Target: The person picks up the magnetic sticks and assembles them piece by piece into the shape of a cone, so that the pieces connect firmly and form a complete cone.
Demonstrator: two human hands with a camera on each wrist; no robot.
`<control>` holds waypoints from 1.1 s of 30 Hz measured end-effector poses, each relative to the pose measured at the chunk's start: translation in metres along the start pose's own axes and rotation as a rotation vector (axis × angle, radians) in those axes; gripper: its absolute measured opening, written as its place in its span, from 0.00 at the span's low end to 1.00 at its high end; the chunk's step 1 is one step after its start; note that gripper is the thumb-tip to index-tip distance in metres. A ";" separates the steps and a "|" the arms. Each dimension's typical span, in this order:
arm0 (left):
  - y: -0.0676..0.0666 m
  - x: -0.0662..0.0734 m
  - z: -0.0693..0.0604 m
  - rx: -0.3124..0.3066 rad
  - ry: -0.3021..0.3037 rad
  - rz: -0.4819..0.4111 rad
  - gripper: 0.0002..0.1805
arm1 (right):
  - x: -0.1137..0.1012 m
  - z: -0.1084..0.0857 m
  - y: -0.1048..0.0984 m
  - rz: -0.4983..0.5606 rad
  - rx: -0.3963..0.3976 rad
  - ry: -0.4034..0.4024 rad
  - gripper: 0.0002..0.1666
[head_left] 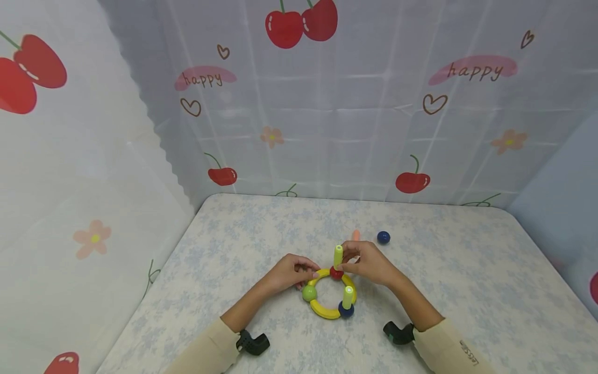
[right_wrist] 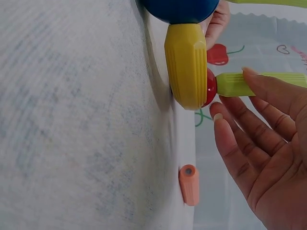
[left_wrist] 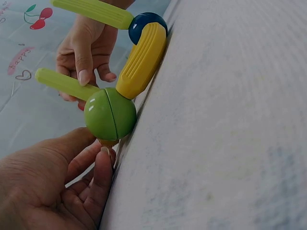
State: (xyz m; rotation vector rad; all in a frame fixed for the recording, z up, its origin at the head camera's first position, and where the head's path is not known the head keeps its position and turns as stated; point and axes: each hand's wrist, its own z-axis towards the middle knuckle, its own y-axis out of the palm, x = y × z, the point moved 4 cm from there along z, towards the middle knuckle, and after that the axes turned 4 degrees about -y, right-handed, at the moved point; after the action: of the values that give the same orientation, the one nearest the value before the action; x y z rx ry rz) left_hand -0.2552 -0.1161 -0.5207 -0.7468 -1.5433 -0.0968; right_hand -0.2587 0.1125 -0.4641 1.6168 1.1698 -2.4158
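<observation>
Steadying the toy ring (head_left: 324,312) is the job for your left hand (head_left: 287,272), while your right hand (head_left: 371,262) works on the upright green stick (head_left: 338,256) at its far side. The ring lies flat on the pale, blue-patterned table (head_left: 224,234): curved yellow bars joined by a green ball (head_left: 309,293) on the left, a red ball (head_left: 336,274) at the far side and a dark blue ball (head_left: 346,311) near the right. Your left thumb and fingers pinch the far-left yellow bar (head_left: 323,272), close to the green ball. Your right thumb and fingers are clamped on the green stick, whose lower end meets the top of the red ball; how firmly it is seated, you cannot tell. A second green stick (head_left: 348,297) stands on the dark blue ball. Beyond your right hand lie a pink stick (right_wrist: 191,189) and a loose blue ball (head_left: 383,237). To do this well, line the stick up with the ball's centre and press straight down, since a sideways push would probably tilt it or slide the ring. Pinching low should give better control. Brace the bar gently against the table, and mind your right wrist near the second stick.
</observation>
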 end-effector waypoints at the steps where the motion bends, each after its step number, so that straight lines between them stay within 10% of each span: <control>1: -0.001 0.001 -0.001 -0.016 -0.001 0.001 0.12 | 0.000 0.000 0.000 -0.001 -0.008 -0.003 0.08; 12: -0.011 0.025 -0.017 -0.247 0.038 0.272 0.37 | 0.007 -0.001 0.002 0.011 -0.195 0.036 0.13; 33: -0.020 0.022 -0.012 -0.168 0.035 0.171 0.27 | 0.018 -0.009 -0.015 0.094 -0.258 0.007 0.17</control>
State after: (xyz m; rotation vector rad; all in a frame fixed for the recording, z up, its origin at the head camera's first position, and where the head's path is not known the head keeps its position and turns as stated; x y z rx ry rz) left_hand -0.2533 -0.1290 -0.4908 -1.0024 -1.4437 -0.1131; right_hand -0.2656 0.1354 -0.4716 1.5642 1.3109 -2.1038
